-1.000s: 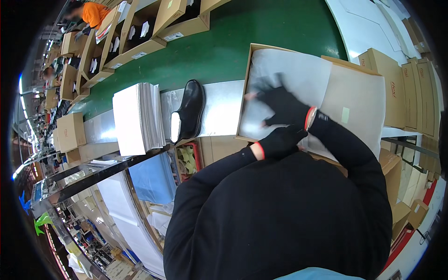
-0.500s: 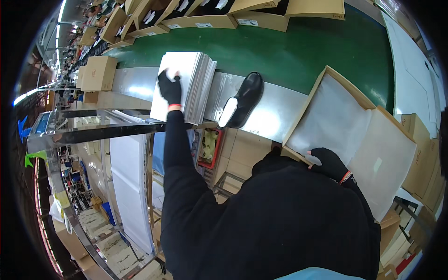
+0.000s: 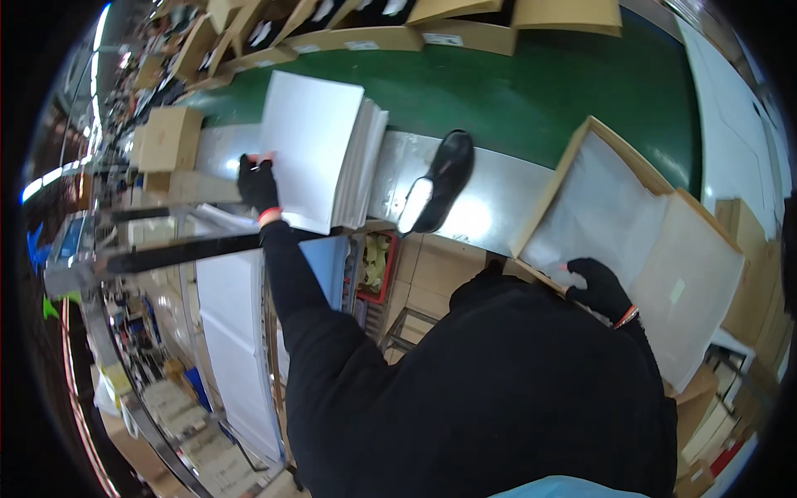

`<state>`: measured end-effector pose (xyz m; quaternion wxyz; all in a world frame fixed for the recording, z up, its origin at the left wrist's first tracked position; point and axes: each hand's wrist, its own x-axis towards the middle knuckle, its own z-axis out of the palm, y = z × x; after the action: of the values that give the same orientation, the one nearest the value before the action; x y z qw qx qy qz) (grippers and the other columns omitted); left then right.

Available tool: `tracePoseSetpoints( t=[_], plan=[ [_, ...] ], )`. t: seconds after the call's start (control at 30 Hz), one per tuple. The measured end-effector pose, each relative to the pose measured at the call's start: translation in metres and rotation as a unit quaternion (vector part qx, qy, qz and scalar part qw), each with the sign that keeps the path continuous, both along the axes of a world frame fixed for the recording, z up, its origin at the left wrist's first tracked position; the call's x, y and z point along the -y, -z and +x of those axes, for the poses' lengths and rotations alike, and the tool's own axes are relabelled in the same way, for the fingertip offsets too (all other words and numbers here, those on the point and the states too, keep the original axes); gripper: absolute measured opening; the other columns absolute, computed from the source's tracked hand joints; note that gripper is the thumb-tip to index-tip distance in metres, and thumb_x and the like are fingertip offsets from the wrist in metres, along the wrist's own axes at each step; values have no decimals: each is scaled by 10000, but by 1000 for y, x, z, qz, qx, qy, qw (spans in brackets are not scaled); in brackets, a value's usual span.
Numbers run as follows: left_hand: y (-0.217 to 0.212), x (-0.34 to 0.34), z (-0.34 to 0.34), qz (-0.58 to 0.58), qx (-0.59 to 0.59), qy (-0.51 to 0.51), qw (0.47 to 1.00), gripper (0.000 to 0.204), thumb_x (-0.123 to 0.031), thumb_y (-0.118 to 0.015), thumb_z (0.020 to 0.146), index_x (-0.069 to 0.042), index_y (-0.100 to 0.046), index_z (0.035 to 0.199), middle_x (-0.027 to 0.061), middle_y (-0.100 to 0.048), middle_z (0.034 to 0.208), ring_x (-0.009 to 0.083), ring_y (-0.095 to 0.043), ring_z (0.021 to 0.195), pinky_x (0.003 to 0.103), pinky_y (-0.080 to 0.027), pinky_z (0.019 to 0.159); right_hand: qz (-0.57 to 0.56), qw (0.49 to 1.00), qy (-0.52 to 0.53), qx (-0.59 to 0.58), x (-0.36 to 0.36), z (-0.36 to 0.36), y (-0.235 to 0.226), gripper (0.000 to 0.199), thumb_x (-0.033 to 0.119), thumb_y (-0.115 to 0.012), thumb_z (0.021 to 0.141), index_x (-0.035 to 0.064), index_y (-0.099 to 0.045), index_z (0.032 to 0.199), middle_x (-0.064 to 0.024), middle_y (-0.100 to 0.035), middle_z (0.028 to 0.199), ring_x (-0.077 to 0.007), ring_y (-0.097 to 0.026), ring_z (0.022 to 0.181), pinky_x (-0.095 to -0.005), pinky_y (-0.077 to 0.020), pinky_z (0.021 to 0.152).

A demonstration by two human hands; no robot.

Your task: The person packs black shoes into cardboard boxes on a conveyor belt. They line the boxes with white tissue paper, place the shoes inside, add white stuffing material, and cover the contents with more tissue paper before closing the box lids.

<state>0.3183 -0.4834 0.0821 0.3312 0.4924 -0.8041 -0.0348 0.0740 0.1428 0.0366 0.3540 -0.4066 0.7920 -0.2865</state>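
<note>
My left hand (image 3: 259, 184), in a black fingerless glove, pinches the left edge of a white sheet (image 3: 309, 149). That sheet lies skewed over a thick stack of white sheets (image 3: 371, 158) on the metal ledge. Right of the stack is a black shoe (image 3: 453, 170) with a white insole or filling at its opening. An open cardboard shoe box (image 3: 635, 156), lined with white tissue paper (image 3: 589, 199), sits at the right. My right hand (image 3: 599, 290), also gloved, is curled at the box's near wall, thumb toward the inside.
A green belt (image 3: 465, 91) runs behind the ledge, with several open boxes (image 3: 382, 38) holding dark items along its far side. A metal rack frame (image 3: 183, 253) stands at the left. Closed cartons (image 3: 170, 139) are beyond it. More cardboard (image 3: 751, 282) leans at the right.
My left hand has moved from the top of the stack to its left edge, and the top sheet has shifted out of line. My right hand has stayed at the box.
</note>
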Motion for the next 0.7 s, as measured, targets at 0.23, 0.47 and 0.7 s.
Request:
tracePoseSetpoints(
  t=[0.23,0.47,0.7],
  plan=[
    [-77,-239,-148,385,-184,387,817,390,-159,-640,910,23,-514,1231,101,-639,1077,176,-613,937,306,-495,820,-70,952,209,-213,-62,-47,-39,410,169,-733,792,70,-616,1172,-110,-622,1105,-264,-587,1030,-360,-465,890],
    [102,-426,-256,294,130,597,735,679,-257,-672,819,13,-377,1367,257,-635,903,403,-615,876,450,-496,756,12,922,250,-295,-126,-32,-59,577,198,-740,770,102,-522,1295,-98,-563,1243,-284,-506,1171,-441,-355,1020],
    [88,-434,-262,383,87,602,696,681,-222,-677,825,73,-361,1352,249,-653,875,337,-663,769,411,-517,679,165,912,261,-271,-165,12,-27,1060,439,-807,611,121,-277,1472,-192,-194,1537,-402,-119,1431,-669,-69,1086]
  ],
)
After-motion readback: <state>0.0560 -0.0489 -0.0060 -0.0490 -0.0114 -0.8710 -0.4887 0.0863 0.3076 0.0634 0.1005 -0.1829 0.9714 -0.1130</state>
